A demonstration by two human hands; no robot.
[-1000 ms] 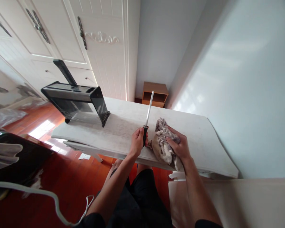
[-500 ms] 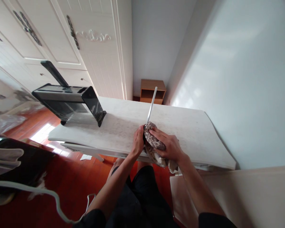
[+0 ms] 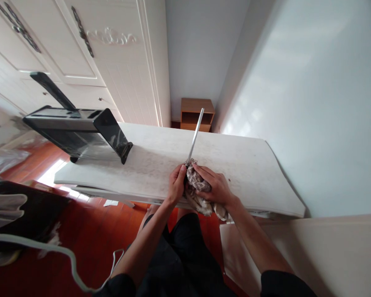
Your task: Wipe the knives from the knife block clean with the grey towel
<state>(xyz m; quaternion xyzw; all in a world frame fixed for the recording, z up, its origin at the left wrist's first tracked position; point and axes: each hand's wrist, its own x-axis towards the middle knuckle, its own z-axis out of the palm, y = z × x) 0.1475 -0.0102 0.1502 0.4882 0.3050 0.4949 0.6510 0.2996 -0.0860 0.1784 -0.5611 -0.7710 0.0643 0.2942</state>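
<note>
- So the metal rod (image 3: 196, 137) is up over the desk (image 3: 156, 150), sticking out past both hands and pointing away from the person. Its long axis runs mostly forward, tip leaning a bit to the right.
- Its dark handle (image 3: 185, 179) is at the near end, and most of it is hidden by fingers and fabric.
- The left hand (image 3: 176, 184) is clamped around that handle from the left, thumb up near where the metal starts. So from this grip, the bare shaft lies straight ahead and slightly right.
- Bunched mottled cloth (image 3: 198, 181) sits right up against the handle on its right side, lower folds hanging toward the desk's near edge.
- The right hand (image 3: 217, 187) is closed over that cloth, so the rod lies just left of and ahead of this grip. Left's nearer, I'd say; the right has fabric in between.
- Further out, a black stand (image 3: 88, 123) sits on the desk, well to the left.
- Can't tell how high the tip is.
</note>
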